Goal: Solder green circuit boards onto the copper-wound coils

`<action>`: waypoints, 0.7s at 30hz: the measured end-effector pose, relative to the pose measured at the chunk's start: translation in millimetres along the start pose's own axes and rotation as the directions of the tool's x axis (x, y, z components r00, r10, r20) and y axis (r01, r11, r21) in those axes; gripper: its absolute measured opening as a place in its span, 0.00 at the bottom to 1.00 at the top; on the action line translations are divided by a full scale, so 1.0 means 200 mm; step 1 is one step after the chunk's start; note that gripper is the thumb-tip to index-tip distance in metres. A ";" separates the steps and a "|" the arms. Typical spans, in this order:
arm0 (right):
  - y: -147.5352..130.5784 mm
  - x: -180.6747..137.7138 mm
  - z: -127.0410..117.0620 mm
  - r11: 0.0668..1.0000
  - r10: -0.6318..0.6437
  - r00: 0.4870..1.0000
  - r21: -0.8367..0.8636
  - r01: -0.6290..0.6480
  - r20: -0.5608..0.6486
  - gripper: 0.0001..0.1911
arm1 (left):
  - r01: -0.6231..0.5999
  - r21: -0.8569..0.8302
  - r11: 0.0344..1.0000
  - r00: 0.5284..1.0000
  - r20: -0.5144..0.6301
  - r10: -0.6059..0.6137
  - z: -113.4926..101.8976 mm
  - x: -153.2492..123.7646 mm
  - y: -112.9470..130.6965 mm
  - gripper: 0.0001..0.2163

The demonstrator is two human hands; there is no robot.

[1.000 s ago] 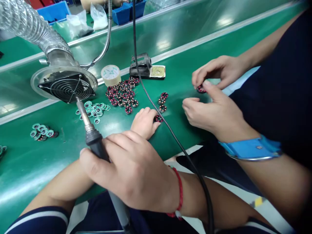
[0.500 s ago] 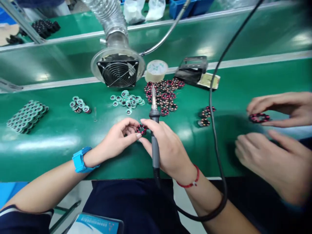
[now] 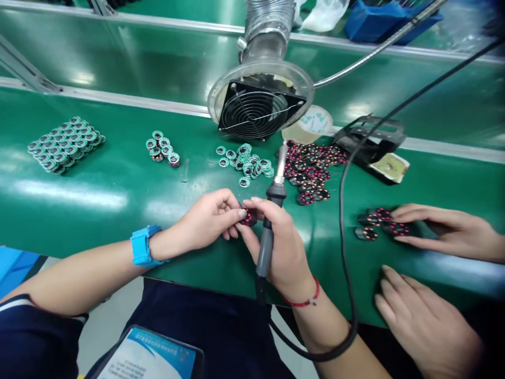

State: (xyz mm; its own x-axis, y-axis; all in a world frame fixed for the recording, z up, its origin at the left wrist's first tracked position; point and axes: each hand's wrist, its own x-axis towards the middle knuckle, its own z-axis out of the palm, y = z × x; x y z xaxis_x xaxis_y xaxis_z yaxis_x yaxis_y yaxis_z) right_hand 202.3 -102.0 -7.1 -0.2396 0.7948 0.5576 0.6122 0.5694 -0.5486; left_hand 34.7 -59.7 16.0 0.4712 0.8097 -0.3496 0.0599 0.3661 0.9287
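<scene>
You had two hands at work over the green table point(image 3: 221, 268), with one wound ring core point(image 3: 248, 216) between them and one soldering iron point(image 3: 265, 250). Four more wound cores point(image 3: 366, 233) lay to your right, bunched at a co-worker's hand point(image 3: 445, 229) whose fingers touched one of them; that person's other hand point(image 3: 428, 321) was nearer the table's edge, blurred. One heap of wound cores point(image 3: 311, 171) sat ahead of your right hand point(image 3: 282, 247), too tangled to count. You had one pile of green ring discs point(image 3: 248, 163), around twenty and overlapping, then a cluster of about six disc-topped pieces point(image 3: 161, 147), and one stacked block of green-topped pieces point(image 3: 65, 145) at far left. Beyond stood one fan point(image 3: 252, 113), one tape roll point(image 3: 315, 120) and one iron stand point(image 3: 369, 139) with one sponge point(image 3: 391, 167).

The core you held was small, round and dark, with pink-red windings around its rim; your fingers hid part of it. Your left hand point(image 3: 209, 218) pinched it between thumb and fingers just above the table. Your right hand grasped the iron, tip upward, while its thumb and forefinger reached to the core's right side.
</scene>
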 end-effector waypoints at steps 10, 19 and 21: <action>0.01 0.01 -0.04 0.978 0.098 0.995 0.186 -0.091 -0.031 0.33 | -0.019 -0.196 0.980 0.993 -0.114 -0.004 -0.15 0.04 0.08 0.11; 0.03 -0.03 -0.01 0.967 0.125 0.992 0.225 -0.120 -0.012 0.34 | 0.005 0.121 0.993 0.990 0.139 -0.022 -0.15 0.02 0.09 0.13; 0.02 -0.03 0.00 0.972 0.111 0.994 0.210 -0.108 -0.002 0.33 | 0.000 0.118 0.993 0.994 0.111 -0.013 -0.15 0.02 0.08 0.12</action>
State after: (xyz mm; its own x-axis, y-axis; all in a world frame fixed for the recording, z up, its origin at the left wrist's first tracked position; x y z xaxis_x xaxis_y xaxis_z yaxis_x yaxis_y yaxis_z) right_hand 206.7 -104.4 -13.3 -0.1688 0.8528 0.4941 0.4627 0.5112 -0.7242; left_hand 11.1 -36.3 26.3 0.5649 0.7494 -0.3455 0.1631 0.3090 0.9370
